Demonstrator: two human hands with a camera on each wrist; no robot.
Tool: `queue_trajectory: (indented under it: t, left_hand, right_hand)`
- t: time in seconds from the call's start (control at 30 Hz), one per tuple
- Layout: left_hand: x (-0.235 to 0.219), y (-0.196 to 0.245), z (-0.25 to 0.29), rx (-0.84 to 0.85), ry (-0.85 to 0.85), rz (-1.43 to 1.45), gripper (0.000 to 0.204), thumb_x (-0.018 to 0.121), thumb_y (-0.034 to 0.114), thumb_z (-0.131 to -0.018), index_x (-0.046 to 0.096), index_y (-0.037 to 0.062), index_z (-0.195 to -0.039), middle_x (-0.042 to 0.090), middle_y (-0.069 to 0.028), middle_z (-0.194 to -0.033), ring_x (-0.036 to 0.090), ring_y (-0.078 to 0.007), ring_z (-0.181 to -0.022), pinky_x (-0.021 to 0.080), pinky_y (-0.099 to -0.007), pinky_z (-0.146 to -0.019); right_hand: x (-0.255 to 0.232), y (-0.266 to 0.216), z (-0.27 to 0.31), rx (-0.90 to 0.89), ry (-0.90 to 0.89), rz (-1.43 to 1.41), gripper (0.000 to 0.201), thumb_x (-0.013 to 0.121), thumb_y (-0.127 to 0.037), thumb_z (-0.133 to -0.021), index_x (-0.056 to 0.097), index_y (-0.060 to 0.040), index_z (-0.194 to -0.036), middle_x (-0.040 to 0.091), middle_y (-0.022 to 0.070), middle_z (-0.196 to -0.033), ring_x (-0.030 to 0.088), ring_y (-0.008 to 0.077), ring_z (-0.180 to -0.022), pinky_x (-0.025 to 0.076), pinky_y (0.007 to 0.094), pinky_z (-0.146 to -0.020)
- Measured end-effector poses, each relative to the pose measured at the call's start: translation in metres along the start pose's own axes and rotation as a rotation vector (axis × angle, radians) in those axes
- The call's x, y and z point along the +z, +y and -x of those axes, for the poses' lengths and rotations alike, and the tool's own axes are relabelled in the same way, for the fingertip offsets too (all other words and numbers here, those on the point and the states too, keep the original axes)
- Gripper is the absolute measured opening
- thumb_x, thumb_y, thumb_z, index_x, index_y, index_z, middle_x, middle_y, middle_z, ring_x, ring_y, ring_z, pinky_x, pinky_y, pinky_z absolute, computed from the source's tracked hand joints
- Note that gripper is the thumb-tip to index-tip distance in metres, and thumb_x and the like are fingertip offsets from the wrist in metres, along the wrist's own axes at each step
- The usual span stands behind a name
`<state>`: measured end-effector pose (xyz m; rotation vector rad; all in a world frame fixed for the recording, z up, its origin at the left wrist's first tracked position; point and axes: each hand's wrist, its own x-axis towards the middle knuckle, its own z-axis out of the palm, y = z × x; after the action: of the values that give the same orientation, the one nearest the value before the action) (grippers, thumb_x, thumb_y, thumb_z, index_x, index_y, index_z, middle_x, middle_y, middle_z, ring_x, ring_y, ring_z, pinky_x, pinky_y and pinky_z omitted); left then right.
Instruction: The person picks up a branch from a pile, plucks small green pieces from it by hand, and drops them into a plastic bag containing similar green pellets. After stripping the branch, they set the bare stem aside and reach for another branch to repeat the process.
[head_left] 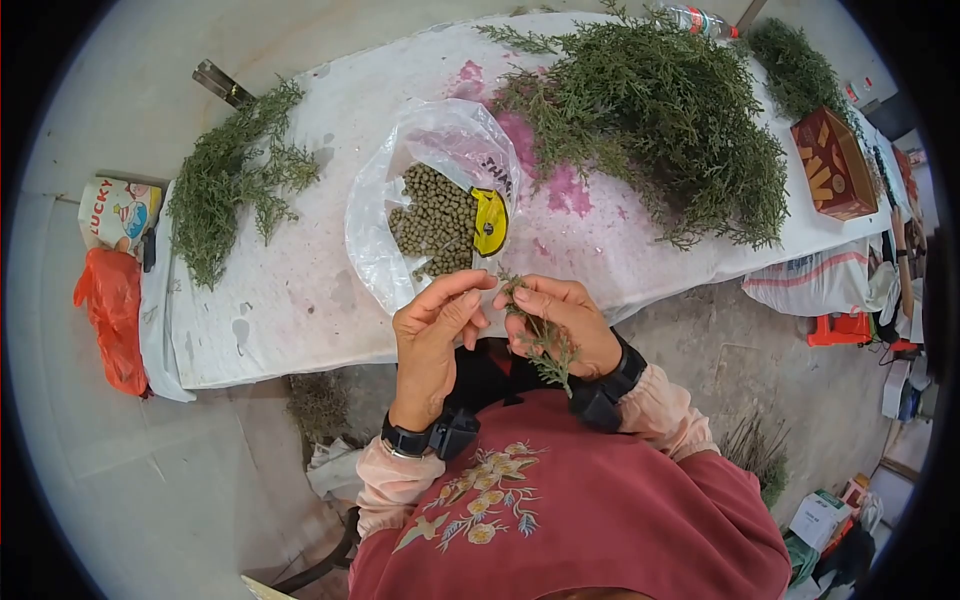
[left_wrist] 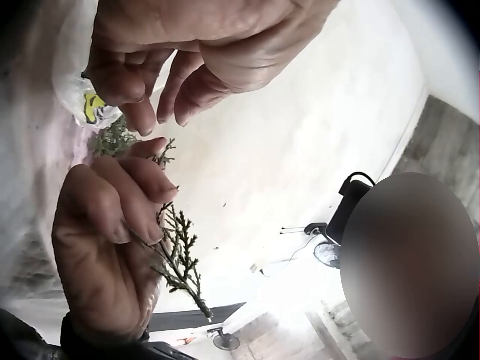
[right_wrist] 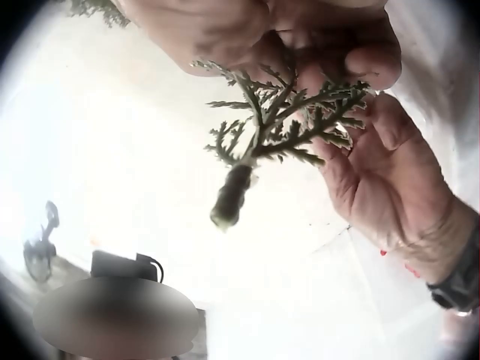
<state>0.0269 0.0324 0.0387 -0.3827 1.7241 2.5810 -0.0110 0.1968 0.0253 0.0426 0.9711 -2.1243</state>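
Note:
The right hand [head_left: 568, 322] pinches a small green conifer sprig [head_left: 548, 350] above the table's front edge, its stem end pointing down toward the wrist. In the right wrist view the sprig [right_wrist: 259, 133] ends in a thick, dark green stub [right_wrist: 232, 196]. Facing it, the left hand [head_left: 432, 345] has loosely bent fingers with nothing visible between them. The left wrist view shows the left hand [left_wrist: 202, 41] above the right hand [left_wrist: 101, 240], with a small gap between. Behind both hands lies an open clear plastic bag [head_left: 372, 240] of greenish-brown pellets [head_left: 435, 215], with a yellow packet [head_left: 490, 222].
A large heap of green branches [head_left: 670, 120] covers the table's right rear, with a smaller pile [head_left: 235, 180] at left. A red box [head_left: 832, 165] stands near the right end of the white-covered table [head_left: 270, 330]. A red bag [head_left: 112, 320] hangs at the left end.

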Motion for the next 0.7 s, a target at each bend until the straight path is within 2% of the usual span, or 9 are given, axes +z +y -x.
queue_trajectory:
  t: [0.23, 0.33, 0.37, 0.43, 0.47, 0.5, 0.6, 0.63, 0.7]
  left_hand:
    - [0.000, -0.002, 0.001, -0.004, -0.014, 0.004, 0.022, 0.057, 0.010, -0.086, 0.061, -0.0018, -0.105, 0.064, -0.0087, -0.093, 0.054, -0.0071, -0.066, 0.040, -0.0189, -0.052]
    - [0.001, -0.003, 0.002, -0.008, -0.024, 0.011, 0.022, 0.058, 0.010, -0.086, 0.061, -0.0010, -0.105, 0.064, -0.0075, -0.093, 0.053, -0.0066, -0.066, 0.040, -0.0184, -0.052]
    - [0.002, -0.002, 0.002, -0.011, -0.031, 0.017, 0.023, 0.059, 0.009, -0.086, 0.061, -0.0002, -0.106, 0.064, -0.0062, -0.092, 0.053, -0.0060, -0.065, 0.039, -0.0179, -0.051]
    - [0.003, 0.001, 0.001, -0.006, -0.081, 0.022, 0.023, 0.059, 0.009, -0.085, 0.061, 0.0005, -0.106, 0.064, -0.0050, -0.092, 0.053, -0.0055, -0.065, 0.039, -0.0174, -0.051]
    - [0.001, 0.004, 0.004, -0.055, 0.018, -0.020, 0.024, 0.059, 0.009, -0.085, 0.061, 0.0002, -0.106, 0.064, -0.0053, -0.092, 0.052, -0.0057, -0.065, 0.039, -0.0177, -0.052]
    - [0.003, 0.005, 0.001, -0.096, 0.086, -0.060, 0.024, 0.059, 0.009, -0.084, 0.060, -0.0001, -0.106, 0.064, -0.0055, -0.092, 0.052, -0.0059, -0.064, 0.039, -0.0180, -0.052]
    - [-0.002, -0.002, -0.005, -0.041, 0.104, -0.080, 0.024, 0.057, 0.009, -0.085, 0.060, -0.0012, -0.106, 0.063, -0.0086, -0.092, 0.052, -0.0076, -0.062, 0.040, -0.0192, -0.050]
    - [-0.002, -0.002, -0.006, -0.011, 0.115, -0.109, 0.024, 0.056, 0.009, -0.086, 0.059, -0.0014, -0.107, 0.063, -0.0102, -0.092, 0.053, -0.0084, -0.062, 0.041, -0.0196, -0.048]
    - [-0.005, -0.009, -0.009, 0.002, 0.050, -0.084, 0.023, 0.056, 0.009, -0.086, 0.059, -0.0016, -0.106, 0.063, -0.0107, -0.092, 0.053, -0.0087, -0.062, 0.041, -0.0197, -0.048]
  right_hand:
    - [-0.005, 0.001, -0.003, 0.131, -0.019, -0.255, 0.020, 0.045, -0.014, -0.093, 0.054, 0.0023, -0.101, 0.052, 0.0069, -0.062, 0.044, 0.0111, -0.049, 0.039, 0.0275, -0.051]
    - [-0.007, 0.000, -0.007, 0.144, -0.332, -0.450, 0.023, 0.051, -0.018, -0.091, 0.057, 0.0015, -0.101, 0.057, 0.0048, -0.073, 0.058, 0.0144, -0.062, 0.048, 0.0273, -0.061]
    - [-0.005, 0.000, -0.005, 0.141, -0.331, -0.447, 0.023, 0.051, -0.018, -0.091, 0.057, 0.0015, -0.101, 0.057, 0.0048, -0.073, 0.058, 0.0144, -0.062, 0.048, 0.0273, -0.061]
    - [0.010, -0.008, 0.006, 0.038, -0.090, -0.153, 0.021, 0.049, -0.016, -0.092, 0.058, 0.0009, -0.101, 0.057, 0.0069, -0.073, 0.055, 0.0133, -0.063, 0.045, 0.0281, -0.060]
    - [0.015, -0.018, 0.010, -0.051, 0.051, -0.002, 0.021, 0.048, -0.016, -0.092, 0.058, 0.0006, -0.100, 0.058, 0.0079, -0.072, 0.053, 0.0128, -0.063, 0.044, 0.0286, -0.060]
    - [0.012, -0.033, 0.012, -0.136, 0.091, 0.019, 0.021, 0.048, -0.016, -0.092, 0.058, 0.0006, -0.100, 0.058, 0.0079, -0.072, 0.053, 0.0128, -0.063, 0.044, 0.0286, -0.060]
    - [0.001, -0.076, 0.041, -0.723, -0.031, 0.963, 0.017, 0.054, -0.014, -0.089, 0.063, -0.0024, -0.098, 0.062, 0.0066, -0.084, 0.057, 0.0112, -0.073, 0.047, 0.0263, -0.066]
    - [-0.003, -0.089, 0.055, -0.752, 0.033, 0.989, 0.017, 0.054, -0.014, -0.089, 0.063, -0.0024, -0.098, 0.062, 0.0066, -0.084, 0.057, 0.0112, -0.073, 0.047, 0.0263, -0.066]
    - [-0.006, -0.127, 0.075, -0.547, 0.039, 0.952, 0.015, 0.057, -0.012, -0.087, 0.064, -0.0028, -0.097, 0.063, 0.0064, -0.088, 0.058, 0.0101, -0.073, 0.047, 0.0254, -0.065]
